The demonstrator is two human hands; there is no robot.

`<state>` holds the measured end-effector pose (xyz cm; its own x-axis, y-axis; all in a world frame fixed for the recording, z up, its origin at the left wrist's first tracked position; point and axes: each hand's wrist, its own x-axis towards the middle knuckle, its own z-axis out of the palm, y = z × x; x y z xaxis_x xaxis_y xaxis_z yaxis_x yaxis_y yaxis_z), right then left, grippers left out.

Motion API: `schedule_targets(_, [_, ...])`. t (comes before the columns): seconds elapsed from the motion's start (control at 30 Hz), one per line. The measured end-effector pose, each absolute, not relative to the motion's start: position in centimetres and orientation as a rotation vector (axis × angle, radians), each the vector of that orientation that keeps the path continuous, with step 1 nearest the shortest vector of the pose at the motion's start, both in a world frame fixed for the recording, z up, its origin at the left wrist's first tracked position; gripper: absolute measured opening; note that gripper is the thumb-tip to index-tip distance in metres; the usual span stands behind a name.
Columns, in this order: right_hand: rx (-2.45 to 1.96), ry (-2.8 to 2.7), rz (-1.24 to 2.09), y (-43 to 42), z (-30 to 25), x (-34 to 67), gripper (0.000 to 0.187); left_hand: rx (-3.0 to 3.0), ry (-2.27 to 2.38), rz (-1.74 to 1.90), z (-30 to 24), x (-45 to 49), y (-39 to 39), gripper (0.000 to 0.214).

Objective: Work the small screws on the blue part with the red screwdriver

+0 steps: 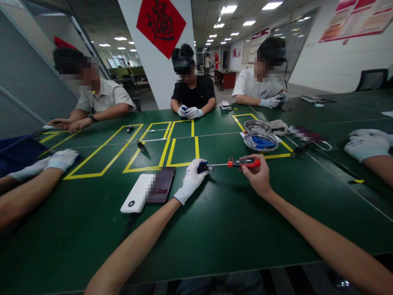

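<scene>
My left hand (192, 180), in a white glove, is closed around a small dark piece with a shiny metal end (210, 168); its exact kind is too small to make out. My right hand (258, 175) is bare and wraps its fingers round the red and black handle of a screwdriver (242, 163). The thin shaft points left, towards the metal end of the piece; whether the tip touches it I cannot tell. Just behind the screwdriver lies a little heap of tiny metal parts (231, 159) on the green table (196, 233).
Left of my hands lie a white power bank (135, 194) and a dark phone (162, 184). Steel bowls (261, 148), one with blue contents, stand at the right. Small dark cylinders (141, 145) stand among yellow tape outlines. Several people sit round the table, some gloved hands (367, 144) near its sides.
</scene>
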<state>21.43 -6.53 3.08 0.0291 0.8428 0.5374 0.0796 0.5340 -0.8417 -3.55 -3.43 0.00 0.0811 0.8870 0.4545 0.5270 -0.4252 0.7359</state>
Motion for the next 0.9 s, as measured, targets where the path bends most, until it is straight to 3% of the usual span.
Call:
schedule_targets(0.63, [-0.921,-1.157,0.819,-4.7,1.6,22.0,0.04,1.92,1.389,1.249,0.4,-3.5,-3.8,0.025])
schedule_targets(0.9, [-0.965,-0.998,0.899,-3.6,0.3,22.2,0.043,1.353,1.278,1.513,-0.7,-4.1,-1.8,0.031])
